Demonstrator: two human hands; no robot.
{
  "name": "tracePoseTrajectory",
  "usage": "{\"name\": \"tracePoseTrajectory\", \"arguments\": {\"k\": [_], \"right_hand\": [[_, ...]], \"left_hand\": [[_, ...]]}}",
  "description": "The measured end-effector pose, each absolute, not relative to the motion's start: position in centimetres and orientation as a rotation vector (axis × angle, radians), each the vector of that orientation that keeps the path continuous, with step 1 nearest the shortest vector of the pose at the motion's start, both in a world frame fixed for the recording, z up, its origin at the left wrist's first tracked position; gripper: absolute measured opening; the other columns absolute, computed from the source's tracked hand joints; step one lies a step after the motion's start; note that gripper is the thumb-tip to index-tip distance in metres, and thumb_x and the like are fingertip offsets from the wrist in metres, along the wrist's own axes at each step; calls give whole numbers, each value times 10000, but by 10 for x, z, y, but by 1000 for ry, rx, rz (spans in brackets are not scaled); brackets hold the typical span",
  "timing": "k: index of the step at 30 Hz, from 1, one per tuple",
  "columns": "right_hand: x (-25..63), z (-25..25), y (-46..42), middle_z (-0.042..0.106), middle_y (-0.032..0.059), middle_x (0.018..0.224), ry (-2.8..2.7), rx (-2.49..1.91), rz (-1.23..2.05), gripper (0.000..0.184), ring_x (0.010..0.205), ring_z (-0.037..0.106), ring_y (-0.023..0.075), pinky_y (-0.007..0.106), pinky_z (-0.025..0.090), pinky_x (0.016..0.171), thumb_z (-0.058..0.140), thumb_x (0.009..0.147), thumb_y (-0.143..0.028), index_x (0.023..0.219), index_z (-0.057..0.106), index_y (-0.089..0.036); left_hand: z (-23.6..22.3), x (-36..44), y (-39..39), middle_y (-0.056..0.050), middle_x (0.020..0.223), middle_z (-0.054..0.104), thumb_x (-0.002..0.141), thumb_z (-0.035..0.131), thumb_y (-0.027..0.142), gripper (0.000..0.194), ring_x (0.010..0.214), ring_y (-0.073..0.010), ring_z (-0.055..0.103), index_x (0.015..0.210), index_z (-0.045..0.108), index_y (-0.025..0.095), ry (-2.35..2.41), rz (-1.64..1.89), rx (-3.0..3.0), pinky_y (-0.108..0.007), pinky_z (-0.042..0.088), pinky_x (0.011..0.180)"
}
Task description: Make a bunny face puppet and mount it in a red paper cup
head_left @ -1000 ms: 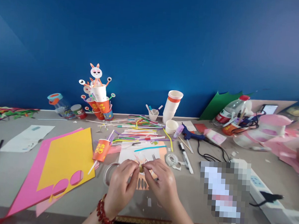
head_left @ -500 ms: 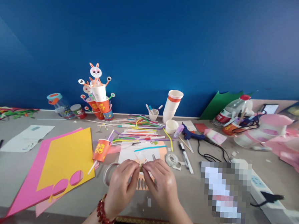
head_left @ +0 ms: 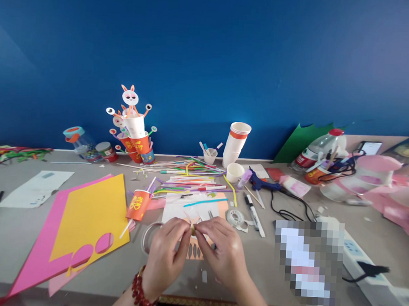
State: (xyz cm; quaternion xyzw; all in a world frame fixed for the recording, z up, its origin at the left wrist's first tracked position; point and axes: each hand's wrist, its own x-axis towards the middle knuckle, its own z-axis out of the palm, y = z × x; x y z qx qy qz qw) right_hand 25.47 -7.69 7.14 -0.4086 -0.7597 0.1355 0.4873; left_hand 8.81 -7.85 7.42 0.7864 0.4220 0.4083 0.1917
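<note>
My left hand (head_left: 169, 245) and my right hand (head_left: 223, 247) meet at the fingertips over the front middle of the table. Between them they pinch a small yellowish piece (head_left: 192, 228), too small and too covered to name. Beneath my hands lie a white sheet (head_left: 174, 211) and orange paper with dark leaf-shaped cut-outs (head_left: 194, 251). A roll of wide tape (head_left: 146, 239) is partly hidden behind my left hand. Near my right hand lies a small clear tape roll (head_left: 235, 217), with a black-and-white marker (head_left: 254, 215) beside it.
Yellow card (head_left: 91, 211) on pink card (head_left: 38, 249) and a red cup (head_left: 139, 205) lie left. Straws (head_left: 189, 179) spread behind my hands. Stacked white cups (head_left: 236, 148), a blue glue gun (head_left: 263, 182) with its cord, and a power strip (head_left: 359, 261) stand or lie right.
My hands stay almost in the same place, fingertips still pinched together. My right hand's fingers have shifted very slightly around the small piece.
</note>
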Motion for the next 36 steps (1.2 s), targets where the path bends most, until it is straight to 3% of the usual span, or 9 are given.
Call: {"name": "tracePoseTrajectory", "arguments": {"k": [36], "right_hand": [[261, 72, -74, 739, 56, 858, -1960, -948, 341, 149, 760, 642, 198, 346, 504, 722, 553, 923, -121, 973, 666, -204]], "left_hand": [[76, 87, -80, -45, 814, 615, 953, 448, 106, 151, 766, -186, 582, 881, 546, 195, 1181, 1105, 2195, -285, 422, 689]]}}
